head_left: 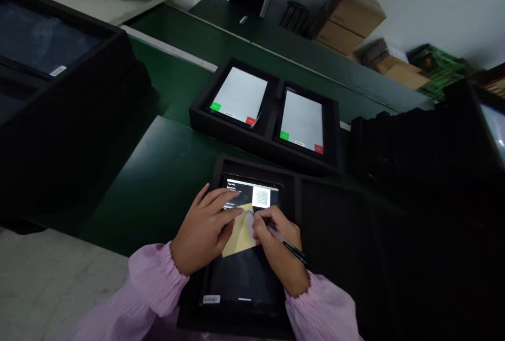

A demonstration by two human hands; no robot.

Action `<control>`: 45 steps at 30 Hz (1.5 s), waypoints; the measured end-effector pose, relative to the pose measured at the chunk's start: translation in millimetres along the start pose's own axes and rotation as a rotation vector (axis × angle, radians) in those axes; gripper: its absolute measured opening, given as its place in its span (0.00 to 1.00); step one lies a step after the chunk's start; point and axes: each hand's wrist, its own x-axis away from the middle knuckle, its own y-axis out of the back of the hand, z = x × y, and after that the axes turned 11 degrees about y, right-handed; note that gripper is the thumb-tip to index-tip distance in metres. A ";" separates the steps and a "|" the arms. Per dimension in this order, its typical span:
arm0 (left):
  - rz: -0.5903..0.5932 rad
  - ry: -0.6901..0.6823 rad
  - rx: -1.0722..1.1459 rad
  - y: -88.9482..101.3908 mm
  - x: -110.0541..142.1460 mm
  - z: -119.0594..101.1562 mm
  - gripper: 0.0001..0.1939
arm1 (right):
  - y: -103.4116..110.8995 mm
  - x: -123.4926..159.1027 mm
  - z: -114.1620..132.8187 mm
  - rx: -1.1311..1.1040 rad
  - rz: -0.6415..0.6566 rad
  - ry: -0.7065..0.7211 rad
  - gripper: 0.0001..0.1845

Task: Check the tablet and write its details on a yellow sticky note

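A pen [292, 250] is pinched in my right hand [282, 246], its tip on a yellow sticky note [239, 241] that bears a few blue marks. My left hand [205, 228] lies with fingers stretched out over the note's left side, fingertips resting on the note and the screen. Beneath the note is a tablet [244, 278], its dark screen showing white text and a QR code [261, 197]. The tablet lies in the left compartment of a black foam tray [298, 193]. A small white label sits at the tablet's lower left corner.
Behind it, another black tray [236, 136] holds two tablets [241, 91] [302, 120] with white screens and green and red corner buttons. Stacked black trays flank the green table [158, 157] on left [130, 83] and right [394, 146]. Cardboard boxes [347, 20] stand by the wall.
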 end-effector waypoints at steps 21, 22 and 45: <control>-0.011 -0.003 -0.008 0.1 -0.8 -1.2 0.19 | -0.1 -1.4 2.1 -0.011 -0.005 -0.010 0.10; -0.008 -0.002 -0.010 0.1 -0.7 -0.9 0.19 | -0.1 -1.7 2.4 -0.017 -0.006 -0.016 0.09; -0.017 0.149 -0.188 6.3 -5.1 -30.1 0.12 | 14.0 -2.8 -1.0 -0.067 -0.042 0.149 0.20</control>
